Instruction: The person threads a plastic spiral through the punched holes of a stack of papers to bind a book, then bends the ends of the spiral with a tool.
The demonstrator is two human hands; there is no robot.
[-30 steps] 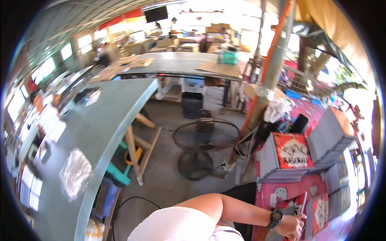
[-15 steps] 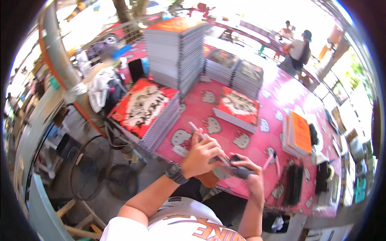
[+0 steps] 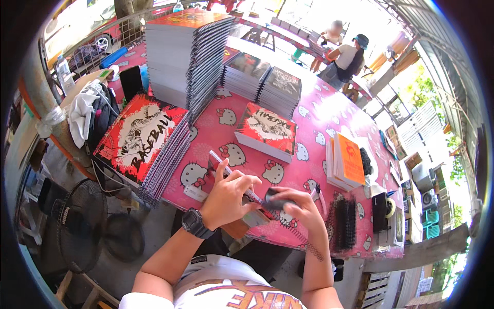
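Observation:
My left hand (image 3: 229,195), with a black watch at the wrist, grips a thin book (image 3: 252,195) seen edge-on, tilted above the near edge of the table. My right hand (image 3: 303,206) is closed around a dark grey rounded object (image 3: 279,198) at the right end of the book; its kind I cannot make out. A dark spiral binding coil (image 3: 310,249) trails from the book's right end down past my right wrist. Pink-handled pliers (image 3: 320,200) and a bundle of black coils (image 3: 343,222) lie to the right of that hand.
Stacks of spiral-bound books (image 3: 170,64) stand at the left and back of the pink table (image 3: 206,149). Beyond my hands sits a red-covered pile (image 3: 267,131); orange-covered books (image 3: 350,159) stand right. A tape roll (image 3: 391,208) is farther right. Two people are at a far table.
The view has turned, so the table and its stacks appear farther left. My left hand still grips the book, and my right hand still holds the grey object at its end.

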